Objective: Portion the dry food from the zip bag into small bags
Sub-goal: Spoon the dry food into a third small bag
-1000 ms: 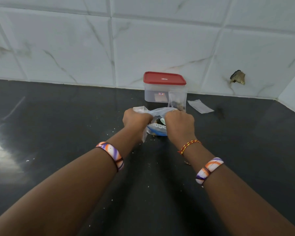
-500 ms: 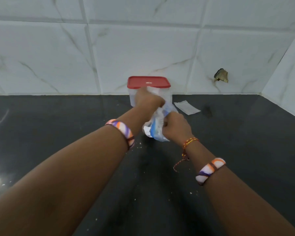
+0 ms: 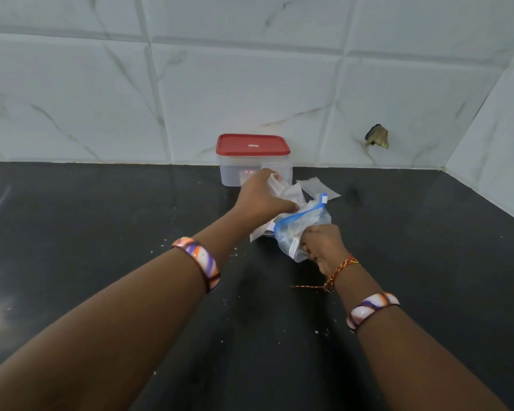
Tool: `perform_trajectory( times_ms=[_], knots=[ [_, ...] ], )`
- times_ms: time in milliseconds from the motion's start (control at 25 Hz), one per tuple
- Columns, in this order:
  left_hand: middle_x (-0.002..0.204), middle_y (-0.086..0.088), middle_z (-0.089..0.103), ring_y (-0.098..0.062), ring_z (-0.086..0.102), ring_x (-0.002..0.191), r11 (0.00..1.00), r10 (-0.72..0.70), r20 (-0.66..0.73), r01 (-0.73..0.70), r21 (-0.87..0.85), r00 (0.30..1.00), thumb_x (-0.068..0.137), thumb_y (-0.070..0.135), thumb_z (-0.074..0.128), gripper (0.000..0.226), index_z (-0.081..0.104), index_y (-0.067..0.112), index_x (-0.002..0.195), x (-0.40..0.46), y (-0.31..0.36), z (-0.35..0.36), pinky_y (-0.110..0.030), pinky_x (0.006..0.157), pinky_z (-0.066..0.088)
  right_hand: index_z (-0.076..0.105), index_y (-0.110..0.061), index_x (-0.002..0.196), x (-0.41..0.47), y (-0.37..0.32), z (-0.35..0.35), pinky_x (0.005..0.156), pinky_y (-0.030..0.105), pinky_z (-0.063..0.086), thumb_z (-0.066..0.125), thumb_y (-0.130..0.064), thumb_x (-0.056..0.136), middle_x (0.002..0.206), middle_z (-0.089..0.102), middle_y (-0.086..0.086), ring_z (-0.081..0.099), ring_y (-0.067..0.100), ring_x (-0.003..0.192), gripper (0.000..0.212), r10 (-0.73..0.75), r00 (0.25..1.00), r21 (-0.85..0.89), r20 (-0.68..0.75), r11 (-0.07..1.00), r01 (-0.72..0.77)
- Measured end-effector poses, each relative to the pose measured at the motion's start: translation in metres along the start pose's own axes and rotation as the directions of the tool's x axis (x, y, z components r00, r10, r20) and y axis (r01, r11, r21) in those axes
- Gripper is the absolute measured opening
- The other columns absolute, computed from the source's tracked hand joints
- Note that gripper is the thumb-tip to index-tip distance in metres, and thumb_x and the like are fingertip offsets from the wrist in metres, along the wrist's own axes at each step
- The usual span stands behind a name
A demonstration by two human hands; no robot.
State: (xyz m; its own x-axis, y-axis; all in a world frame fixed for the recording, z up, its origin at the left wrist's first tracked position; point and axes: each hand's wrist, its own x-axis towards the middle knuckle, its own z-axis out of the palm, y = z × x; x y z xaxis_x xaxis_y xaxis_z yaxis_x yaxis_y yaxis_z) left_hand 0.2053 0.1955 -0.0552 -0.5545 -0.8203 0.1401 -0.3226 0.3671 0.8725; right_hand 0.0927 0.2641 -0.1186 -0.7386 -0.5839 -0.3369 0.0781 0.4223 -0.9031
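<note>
The clear zip bag point(image 3: 300, 225) with a blue zipper strip lies tilted on the dark counter, its mouth pointing up and right. My right hand point(image 3: 321, 247) grips its lower end. My left hand point(image 3: 263, 200) is just behind it and holds a small clear bag point(image 3: 290, 191) by its top, in front of the red-lidded box. The dry food shows only as dark bits inside the plastic. A second small empty bag point(image 3: 318, 185) lies flat on the counter to the right.
A clear plastic box with a red lid point(image 3: 252, 157) stands against the tiled wall. The wall corner closes the right side. Crumbs point(image 3: 321, 332) dot the black counter point(image 3: 101, 218) near my arms.
My left hand let go of the zip bag, reached back to the box and now holds the small bag. My right hand slid down to the zip bag's lower end and tilted it.
</note>
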Motion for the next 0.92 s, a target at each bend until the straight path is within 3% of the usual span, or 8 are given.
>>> perform_trajectory(
  times_ms=[120,240,320,440,680,920],
  knots=[
    [0.129,-0.001,0.048,-0.013,0.047,0.112,0.999,-0.017,-0.016,0.016,-0.045,1.0,0.067,0.022,0.082,0.08,0.038,0.013,0.133,-0.025,-0.008,0.004,-0.018,0.082,0.045,0.062,0.0,0.105,-0.001,0.004,-0.01,0.05,0.022,0.041,0.065,-0.008,0.082,0.086,0.057,0.01,0.055,0.02,0.075,0.025,-0.026,0.998,0.0,-0.06,1.0,0.026],
    [0.13,-0.004,0.048,-0.019,0.05,0.118,0.987,-0.084,0.041,0.089,-0.134,0.996,0.065,0.021,0.083,0.084,0.035,0.014,0.134,-0.04,-0.014,0.016,-0.03,0.096,0.047,0.066,-0.001,0.101,-0.008,0.01,-0.026,0.046,0.022,0.037,0.063,-0.009,0.085,0.08,0.057,0.01,0.049,0.014,0.061,0.018,0.006,0.998,0.007,-0.062,1.0,-0.006],
    [0.121,-0.002,0.05,-0.017,0.051,0.111,0.984,-0.112,0.026,0.114,-0.138,0.993,0.067,0.017,0.081,0.076,0.039,0.014,0.13,-0.048,-0.014,0.023,-0.027,0.09,0.048,0.066,-0.001,0.101,-0.012,0.014,-0.037,0.043,0.02,0.035,0.06,-0.008,0.087,0.073,0.055,0.007,0.046,0.011,0.056,0.017,0.022,0.997,0.03,-0.071,0.999,-0.02],
    [0.112,0.001,0.051,-0.013,0.05,0.102,0.992,-0.095,0.003,0.095,-0.087,0.995,0.069,0.015,0.078,0.061,0.049,0.013,0.123,-0.058,-0.016,0.029,-0.017,0.074,0.044,0.067,-0.002,0.102,-0.014,0.019,-0.049,0.039,0.018,0.032,0.059,-0.008,0.088,0.07,0.053,0.006,0.043,0.01,0.053,0.017,0.038,0.996,0.047,-0.086,0.998,-0.034],
    [0.131,-0.007,0.052,-0.014,0.049,0.108,0.998,-0.064,0.013,0.064,0.004,0.998,0.074,0.017,0.076,0.062,0.046,0.012,0.128,-0.075,-0.023,0.04,-0.023,0.086,0.041,0.068,-0.001,0.1,-0.023,0.024,-0.074,0.029,0.012,0.028,0.059,-0.006,0.088,0.067,0.051,0.005,0.039,0.009,0.049,0.016,0.055,0.998,0.042,-0.022,0.998,-0.054],
    [0.127,-0.007,0.056,-0.011,0.049,0.101,0.996,-0.069,-0.011,0.069,0.064,0.998,0.072,0.017,0.077,0.061,0.048,0.012,0.125,-0.078,-0.029,0.043,-0.022,0.083,0.041,0.067,0.0,0.102,-0.031,0.021,-0.089,0.028,0.011,0.029,0.059,-0.005,0.087,0.069,0.053,0.006,0.04,0.008,0.051,0.017,0.041,0.999,0.039,0.016,0.998,-0.042]
  ],
)
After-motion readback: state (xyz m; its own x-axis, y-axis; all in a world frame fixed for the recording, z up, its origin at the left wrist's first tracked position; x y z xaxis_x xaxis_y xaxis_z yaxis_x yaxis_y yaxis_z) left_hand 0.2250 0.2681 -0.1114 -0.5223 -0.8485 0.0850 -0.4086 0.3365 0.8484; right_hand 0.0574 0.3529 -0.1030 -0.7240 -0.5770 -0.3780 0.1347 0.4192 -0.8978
